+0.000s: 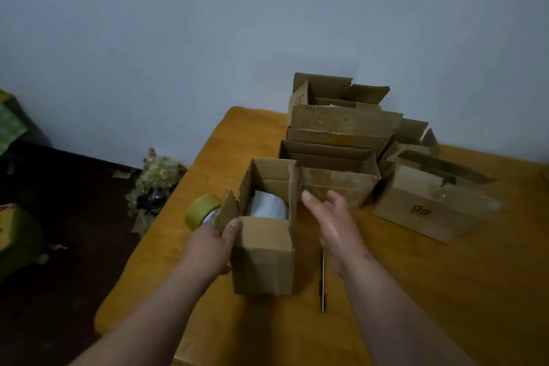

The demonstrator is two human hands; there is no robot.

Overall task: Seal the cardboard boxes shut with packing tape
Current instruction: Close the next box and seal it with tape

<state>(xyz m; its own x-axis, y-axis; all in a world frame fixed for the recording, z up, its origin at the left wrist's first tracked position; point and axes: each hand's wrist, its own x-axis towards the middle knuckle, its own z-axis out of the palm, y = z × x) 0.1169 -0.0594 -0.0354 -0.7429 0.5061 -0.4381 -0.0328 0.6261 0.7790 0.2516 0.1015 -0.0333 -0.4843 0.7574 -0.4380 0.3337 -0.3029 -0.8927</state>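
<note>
The left hand [215, 242] grips the small box [264, 255] at its left wall, thumb hooked at the top edge just under the left flap. The right hand [332, 223] hovers just right of the box, fingers straight and spread, holding nothing and apart from the cardboard.

The box stands upright near the desk's [445, 291] front-left part, all four flaps up, with something white [269, 206] showing inside. Just left of the box, partly behind the left hand, lies the yellow tape roll [202, 211]. Just right of the box, beneath the right wrist, lies a thin dark tool [323, 282], perhaps a pen or cutter; I cannot tell which. Behind and to the right of the box sit more open boxes [335, 134], one marked 9# [421, 208].

The step in hand looks like closing the flaps; no tape is on this box yet. The next move likely calls for the right hand to fold the right flap inward while the left steadies the box, then the tape.
</note>
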